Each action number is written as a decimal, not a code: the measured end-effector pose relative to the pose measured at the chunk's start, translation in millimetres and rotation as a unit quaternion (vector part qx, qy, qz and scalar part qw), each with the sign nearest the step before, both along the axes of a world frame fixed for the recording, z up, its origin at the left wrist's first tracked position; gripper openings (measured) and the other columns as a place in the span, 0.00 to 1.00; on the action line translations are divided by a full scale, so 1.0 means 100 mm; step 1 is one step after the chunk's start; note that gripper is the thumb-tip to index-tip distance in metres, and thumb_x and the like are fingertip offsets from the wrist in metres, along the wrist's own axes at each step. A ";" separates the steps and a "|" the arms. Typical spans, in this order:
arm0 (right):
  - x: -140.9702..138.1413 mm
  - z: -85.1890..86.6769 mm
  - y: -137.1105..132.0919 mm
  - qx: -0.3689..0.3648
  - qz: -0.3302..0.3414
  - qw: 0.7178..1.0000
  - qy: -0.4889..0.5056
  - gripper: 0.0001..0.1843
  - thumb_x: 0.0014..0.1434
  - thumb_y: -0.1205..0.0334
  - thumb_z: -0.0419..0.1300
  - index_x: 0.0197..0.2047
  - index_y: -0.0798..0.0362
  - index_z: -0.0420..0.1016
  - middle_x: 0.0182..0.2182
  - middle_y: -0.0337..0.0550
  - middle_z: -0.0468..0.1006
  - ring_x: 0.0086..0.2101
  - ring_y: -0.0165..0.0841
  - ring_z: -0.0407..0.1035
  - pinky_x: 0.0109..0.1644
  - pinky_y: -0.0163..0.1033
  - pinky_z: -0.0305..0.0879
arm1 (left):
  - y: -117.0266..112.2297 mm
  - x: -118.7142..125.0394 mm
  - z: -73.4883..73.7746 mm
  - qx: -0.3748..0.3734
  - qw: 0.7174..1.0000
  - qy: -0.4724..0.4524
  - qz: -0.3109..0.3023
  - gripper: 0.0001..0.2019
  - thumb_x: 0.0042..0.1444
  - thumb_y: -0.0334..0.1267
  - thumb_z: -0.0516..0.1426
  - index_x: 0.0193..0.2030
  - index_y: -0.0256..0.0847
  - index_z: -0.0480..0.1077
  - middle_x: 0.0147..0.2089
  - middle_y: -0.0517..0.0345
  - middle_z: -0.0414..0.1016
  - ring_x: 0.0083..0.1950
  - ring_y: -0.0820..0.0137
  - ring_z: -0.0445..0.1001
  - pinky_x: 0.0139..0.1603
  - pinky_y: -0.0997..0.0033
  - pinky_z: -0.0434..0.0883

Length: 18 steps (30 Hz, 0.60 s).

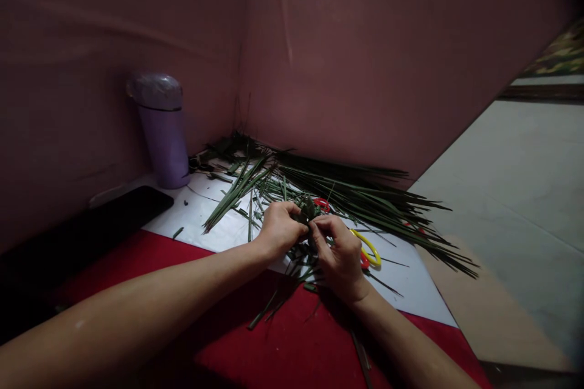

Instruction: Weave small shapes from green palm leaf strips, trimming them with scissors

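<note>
My left hand (pixel 281 230) is closed, thumb and fingers pinching a small dark green folded leaf piece (pixel 310 209). My right hand (pixel 341 254) meets it from the other side, its thumb and fingertips closed on the same leaf piece. The exact folds are too dark to make out. Beside my right hand lie scissors with a yellow and red handle (pixel 375 253), partly covered by it. Behind the hands a red handle loop (pixel 322 202) shows. Cut leaf strips (pixel 274 301) are scattered below the hands.
Long narrow green leaves (pixel 365 188) stretch across the white sheet (pixel 424 292) and past its right edge. A shorter leaf bundle (pixel 237 194) lies left of them. A purple tumbler (pixel 164 140) with a plastic-wrapped top stands by the pink wall. Red cloth (pixel 255 352) covers the near side.
</note>
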State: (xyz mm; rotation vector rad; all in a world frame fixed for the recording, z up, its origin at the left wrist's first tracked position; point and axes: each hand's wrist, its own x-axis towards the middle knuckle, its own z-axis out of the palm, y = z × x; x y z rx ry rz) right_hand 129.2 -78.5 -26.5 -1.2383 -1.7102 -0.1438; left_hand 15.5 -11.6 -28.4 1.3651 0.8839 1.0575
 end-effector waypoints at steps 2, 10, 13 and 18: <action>0.00 0.00 0.00 0.003 -0.002 1.000 -0.015 0.06 0.57 0.71 0.52 0.32 0.52 0.66 0.28 0.41 0.70 0.29 0.32 0.66 0.33 0.36 0.62 | 0.00 0.00 -0.03 0.004 1.000 0.016 0.007 0.06 0.32 0.26 0.58 0.21 0.35 0.69 0.16 0.64 0.65 0.18 0.77 0.63 0.18 0.78 0.56; 0.00 -0.03 0.02 -0.005 -0.011 1.000 0.000 0.04 0.56 0.71 0.53 0.33 0.53 0.66 0.27 0.40 0.70 0.28 0.31 0.66 0.33 0.36 0.62 | -0.04 0.00 0.09 -0.103 0.994 -0.027 -0.018 0.07 0.32 0.24 0.57 0.20 0.36 0.64 0.16 0.64 0.64 0.17 0.75 0.65 0.18 0.76 0.61; -0.01 -0.03 0.02 0.000 -0.032 0.999 0.042 0.03 0.57 0.69 0.54 0.33 0.53 0.67 0.27 0.39 0.70 0.27 0.30 0.66 0.32 0.35 0.63 | -0.05 0.00 0.14 -0.163 0.984 -0.057 -0.040 0.08 0.34 0.24 0.58 0.23 0.36 0.64 0.18 0.61 0.68 0.18 0.72 0.68 0.20 0.74 0.64; -0.04 -0.01 0.00 0.017 -0.023 0.999 0.031 0.04 0.57 0.69 0.54 0.34 0.53 0.68 0.28 0.40 0.70 0.29 0.30 0.66 0.34 0.36 0.63 | -0.05 -0.01 0.15 -0.181 0.980 -0.075 -0.040 0.08 0.36 0.22 0.57 0.23 0.36 0.64 0.17 0.61 0.67 0.15 0.73 0.66 0.19 0.73 0.65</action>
